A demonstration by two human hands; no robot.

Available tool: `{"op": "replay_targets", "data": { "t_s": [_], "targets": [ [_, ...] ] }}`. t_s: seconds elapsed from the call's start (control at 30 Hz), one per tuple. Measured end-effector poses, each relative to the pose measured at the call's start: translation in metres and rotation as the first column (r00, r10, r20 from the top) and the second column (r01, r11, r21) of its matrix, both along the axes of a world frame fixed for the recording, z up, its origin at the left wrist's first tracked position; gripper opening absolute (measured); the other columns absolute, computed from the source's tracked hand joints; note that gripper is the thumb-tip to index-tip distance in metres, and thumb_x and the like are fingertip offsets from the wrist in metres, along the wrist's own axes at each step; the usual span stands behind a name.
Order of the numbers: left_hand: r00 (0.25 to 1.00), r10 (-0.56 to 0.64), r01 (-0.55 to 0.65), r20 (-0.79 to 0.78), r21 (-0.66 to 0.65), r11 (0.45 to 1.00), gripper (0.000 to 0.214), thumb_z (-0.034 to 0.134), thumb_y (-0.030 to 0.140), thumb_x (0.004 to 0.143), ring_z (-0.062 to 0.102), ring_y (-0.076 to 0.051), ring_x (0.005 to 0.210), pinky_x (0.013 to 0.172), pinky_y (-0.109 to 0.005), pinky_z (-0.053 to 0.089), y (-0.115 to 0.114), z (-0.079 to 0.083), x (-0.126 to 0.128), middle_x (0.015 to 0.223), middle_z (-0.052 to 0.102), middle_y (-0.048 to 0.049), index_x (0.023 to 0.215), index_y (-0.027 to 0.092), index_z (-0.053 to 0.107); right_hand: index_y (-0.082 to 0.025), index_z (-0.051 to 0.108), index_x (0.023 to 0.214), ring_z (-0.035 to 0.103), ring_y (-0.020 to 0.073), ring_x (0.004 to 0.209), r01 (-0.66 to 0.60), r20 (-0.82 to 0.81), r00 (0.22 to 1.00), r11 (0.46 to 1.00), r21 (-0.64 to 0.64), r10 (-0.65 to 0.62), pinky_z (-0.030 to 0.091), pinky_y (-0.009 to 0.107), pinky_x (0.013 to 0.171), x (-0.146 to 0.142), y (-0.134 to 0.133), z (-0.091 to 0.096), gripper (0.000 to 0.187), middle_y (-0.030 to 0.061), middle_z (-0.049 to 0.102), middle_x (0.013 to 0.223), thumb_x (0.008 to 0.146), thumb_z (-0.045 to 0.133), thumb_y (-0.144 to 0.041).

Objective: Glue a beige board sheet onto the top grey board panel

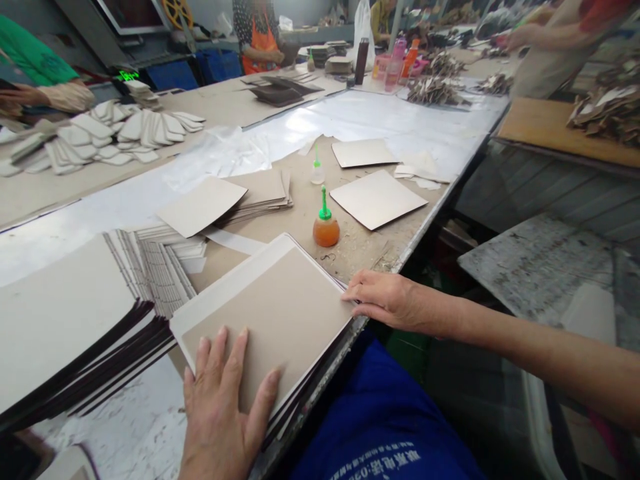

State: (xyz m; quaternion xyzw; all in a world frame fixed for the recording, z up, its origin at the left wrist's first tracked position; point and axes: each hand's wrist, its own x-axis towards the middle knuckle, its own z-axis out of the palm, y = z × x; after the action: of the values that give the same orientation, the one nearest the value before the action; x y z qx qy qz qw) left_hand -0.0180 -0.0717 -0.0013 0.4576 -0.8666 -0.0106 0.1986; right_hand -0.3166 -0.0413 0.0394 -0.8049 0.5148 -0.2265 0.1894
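A beige sheet (pixel 280 313) with a white border on its far left side lies on top of a stack at the table's near edge. My left hand (pixel 225 387) rests on its lower left part, fingers spread flat. At the right corner of the stack, my right hand (pixel 380 297) has its fingers pressed together around the edge. Dark-edged sheets show beneath at the near side. Just beyond the stack stands a round bottle of orange liquid (pixel 326 230) with a green nozzle cap.
A big pile of dark-edged boards (pixel 60 313) lies at left. Loose pale panels (pixel 379 199) and a small clear bottle (pixel 317 173) lie farther back. Many pale cut pieces (pixel 100 137) cover the far left table. Co-workers stand around the tables. The table edge runs along my right.
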Motion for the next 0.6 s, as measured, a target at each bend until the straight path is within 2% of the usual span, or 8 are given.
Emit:
{"op": "replay_targets", "data": {
  "t_s": [0.2,0.43,0.6],
  "targets": [
    [0.999,0.02,-0.02,-0.038,0.004,1.0,0.049,0.047,0.036,0.085,0.027,-0.038,0.132,0.099,-0.063,0.027,0.001,-0.001,-0.001,0.136,0.039,-0.0255,0.127,0.011,0.043,-0.014,0.062,0.101,0.057,0.0167,0.086,0.019,-0.103,0.995,0.999,0.042,-0.014,0.048,0.028,0.08,0.003,0.002,0.004,0.017,0.0081,0.058,0.094,0.086,0.053,-0.016],
    [0.996,0.063,-0.061,-0.056,0.049,0.997,0.049,0.044,0.038,0.086,0.024,-0.033,0.134,0.104,-0.06,0.023,0.004,-0.005,-0.001,0.139,0.038,-0.0213,0.129,0.015,0.042,-0.014,0.063,0.096,0.055,0.0152,0.076,0.045,-0.153,0.987,0.996,-0.073,-0.056,0.047,0.025,0.069,0.009,0.009,0.0,0.018,0.0069,0.057,0.082,0.09,0.047,-0.017],
    [0.995,0.083,-0.077,-0.062,0.086,0.993,0.05,0.045,0.041,0.085,0.022,-0.032,0.135,0.105,-0.059,0.021,0.005,-0.003,-0.001,0.141,0.036,-0.0194,0.129,0.016,0.043,-0.013,0.061,0.101,0.054,0.0156,0.079,0.03,-0.173,0.984,0.992,-0.124,-0.051,0.047,0.025,0.071,0.01,0.013,-0.008,0.023,0.0085,0.058,0.084,0.092,0.04,-0.015]
  ]
}}
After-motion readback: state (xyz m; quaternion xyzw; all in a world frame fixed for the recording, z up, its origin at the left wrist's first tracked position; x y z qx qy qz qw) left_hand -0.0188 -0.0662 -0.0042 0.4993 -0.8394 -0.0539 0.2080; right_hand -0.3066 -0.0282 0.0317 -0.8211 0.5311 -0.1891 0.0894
